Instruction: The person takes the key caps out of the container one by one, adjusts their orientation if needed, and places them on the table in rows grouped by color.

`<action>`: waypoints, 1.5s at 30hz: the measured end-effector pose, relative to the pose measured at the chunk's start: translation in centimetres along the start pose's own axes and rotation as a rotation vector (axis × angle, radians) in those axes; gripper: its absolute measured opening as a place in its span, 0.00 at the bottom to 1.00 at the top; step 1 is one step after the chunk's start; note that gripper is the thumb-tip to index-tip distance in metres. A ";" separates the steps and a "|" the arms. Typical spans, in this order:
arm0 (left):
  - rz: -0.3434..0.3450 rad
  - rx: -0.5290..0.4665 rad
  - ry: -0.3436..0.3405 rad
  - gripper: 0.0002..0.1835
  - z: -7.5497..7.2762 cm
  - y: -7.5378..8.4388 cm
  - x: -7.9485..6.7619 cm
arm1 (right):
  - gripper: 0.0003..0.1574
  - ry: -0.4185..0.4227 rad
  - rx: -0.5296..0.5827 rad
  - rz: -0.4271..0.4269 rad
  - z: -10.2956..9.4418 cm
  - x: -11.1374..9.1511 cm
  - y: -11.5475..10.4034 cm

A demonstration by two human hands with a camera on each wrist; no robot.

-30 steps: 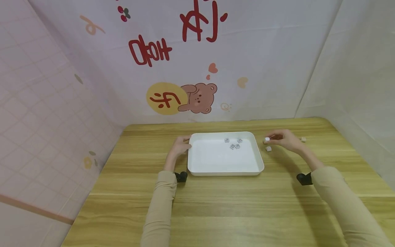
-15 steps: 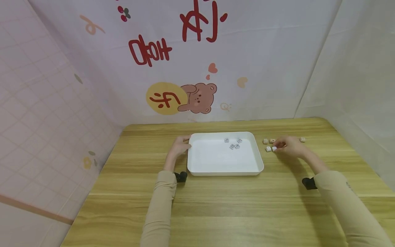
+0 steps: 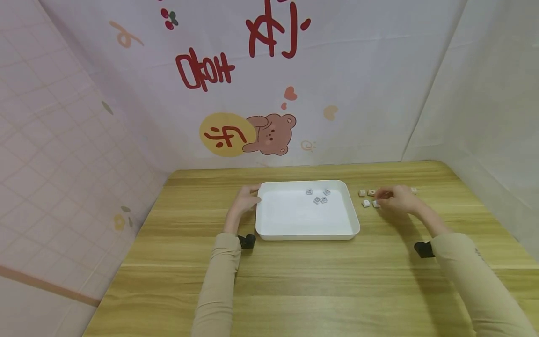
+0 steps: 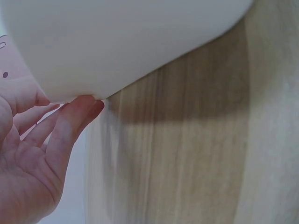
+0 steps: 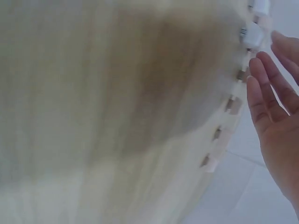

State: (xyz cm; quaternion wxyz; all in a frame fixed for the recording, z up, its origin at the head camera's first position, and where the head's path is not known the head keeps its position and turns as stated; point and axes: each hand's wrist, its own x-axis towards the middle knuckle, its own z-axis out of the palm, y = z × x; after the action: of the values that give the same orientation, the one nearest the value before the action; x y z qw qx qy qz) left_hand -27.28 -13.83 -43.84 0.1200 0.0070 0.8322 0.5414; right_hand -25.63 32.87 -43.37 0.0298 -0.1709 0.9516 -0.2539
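Note:
The left hand [image 3: 245, 200] holds the left edge of a shallow white tray [image 3: 303, 237], with thumb and fingers at its rim. In the left wrist view the hand [image 4: 46, 144] pinches the tray [image 4: 117, 42] at a corner. Several small grey-white square pieces, like keycaps, lie in the tray's far right part, one of them [image 3: 309, 192] nearer the middle. Right of the tray, the right hand [image 3: 397, 200] is over the table beside a small white square piece [image 3: 376, 203]. In the right wrist view its fingers are extended, apart from a white piece [image 5: 253, 36].
More small pieces stand on the wooden table [image 3: 311, 285] right of the tray, including one [image 3: 365, 203] in front and another [image 3: 362, 193] behind. One piece [image 3: 414, 191] lies beyond the right hand. A printed cloth [image 3: 358, 70] hangs behind the table.
The right hand has moved right, away from the tray. Earlier it pinched a small white piece; now a piece stands on the table by its fingertips. Left hand and tray keep still.

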 end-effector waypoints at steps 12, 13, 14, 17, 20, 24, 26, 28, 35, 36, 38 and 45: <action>0.002 0.000 -0.002 0.31 -0.2 -0.2 -0.1 | 0.23 0.040 0.137 -0.024 -1.3 4.1 -4.8; 0.003 -0.002 -0.003 0.30 -0.2 -0.3 -0.1 | 0.23 0.037 0.148 -0.034 -1.1 4.7 -5.4; 0.004 -0.003 -0.004 0.31 -0.2 -0.3 -0.1 | 0.23 0.034 0.161 -0.039 -0.9 5.3 -6.0; 0.010 -0.005 -0.011 0.31 -0.2 -0.2 -0.2 | 0.22 0.008 0.202 -0.048 0.0 7.0 -7.9; 0.009 -0.008 -0.014 0.30 -0.1 -0.2 -0.2 | 0.21 -0.037 0.227 -0.059 1.4 8.5 -9.3; -0.001 -0.012 -0.013 0.31 0.0 -0.1 -0.2 | 0.19 -0.121 0.218 -0.068 3.3 10.0 -10.8; 0.000 -0.014 -0.013 0.31 0.1 0.0 -0.2 | 0.18 -0.157 0.198 -0.069 4.2 10.4 -11.4; 0.003 -0.019 -0.012 0.31 0.1 0.0 -0.2 | 0.18 -0.186 0.172 -0.072 4.9 10.7 -11.9; 0.012 -0.021 -0.017 0.31 0.1 0.2 -0.2 | 0.22 -0.228 0.109 -0.090 6.5 11.2 -12.8; 0.013 -0.015 -0.017 0.31 0.1 0.3 -0.3 | 0.22 -0.230 0.100 -0.094 6.6 11.3 -12.8; 0.010 -0.009 -0.017 0.31 0.1 0.4 -0.3 | 0.22 -0.227 0.077 -0.104 6.8 11.5 -12.8; 0.008 0.007 -0.013 0.30 0.0 0.5 -0.4 | 0.16 -0.206 0.021 -0.184 7.2 11.8 -12.7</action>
State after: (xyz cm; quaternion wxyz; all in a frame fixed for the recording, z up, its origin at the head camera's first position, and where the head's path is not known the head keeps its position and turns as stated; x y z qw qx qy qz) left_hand -26.90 -13.67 -43.34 0.1232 0.0144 0.8331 0.5390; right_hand -31.77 15.10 -43.00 0.1056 -0.2822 0.9210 -0.2467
